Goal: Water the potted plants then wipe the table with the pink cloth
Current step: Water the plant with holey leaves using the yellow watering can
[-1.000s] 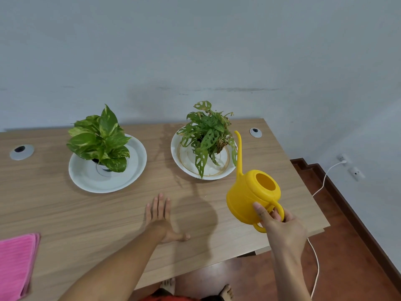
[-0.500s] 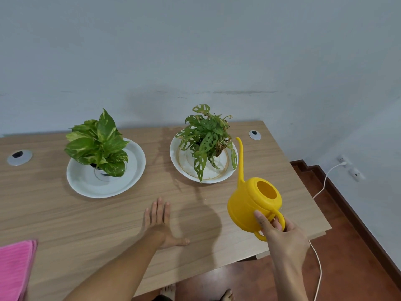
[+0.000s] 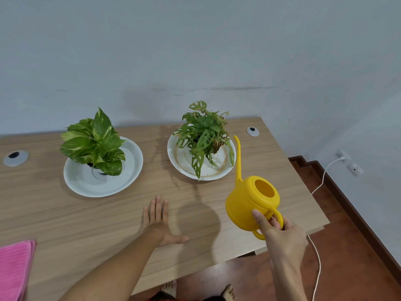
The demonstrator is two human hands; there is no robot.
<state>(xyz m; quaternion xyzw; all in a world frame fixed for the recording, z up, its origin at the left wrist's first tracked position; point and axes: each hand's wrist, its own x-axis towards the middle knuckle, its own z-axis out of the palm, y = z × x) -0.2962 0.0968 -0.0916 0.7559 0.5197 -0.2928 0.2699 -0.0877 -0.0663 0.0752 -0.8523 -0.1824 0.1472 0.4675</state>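
My right hand [image 3: 282, 237] grips the yellow watering can [image 3: 251, 203] by its looped handle, fingers curled through the loop and thumb laid against the can's body. I hold the can in the air above the right end of the wooden counter [image 3: 217, 246], its round fill hole facing up toward me. Its long thin spout [image 3: 238, 157] rises toward the plant with holed leaves [image 3: 202, 135], and the tip sits right beside the right rim of that plant's white dish [image 3: 219, 173].

My left hand [image 3: 159, 220] lies flat on the counter, palm down, fingers straight and close together, thumb stretched out to the right. It holds nothing. It rests near the front edge, well short of both dishes.

The second plant, with broad green and yellow leaves [image 3: 94, 142], stands in its own wide white plate [image 3: 128, 177] toward the left. The two plates are apart, with bare wood between them.

The pink cloth [image 3: 13, 270] lies folded at the front left corner of the counter, partly cut off by the picture's edge, well away from both hands.

A round grey cable port [image 3: 15, 157] sits in the counter at the far left, and another [image 3: 252, 131] near the back right corner. A white cord [image 3: 319, 253] runs down the right side to a wall socket [image 3: 342, 154].
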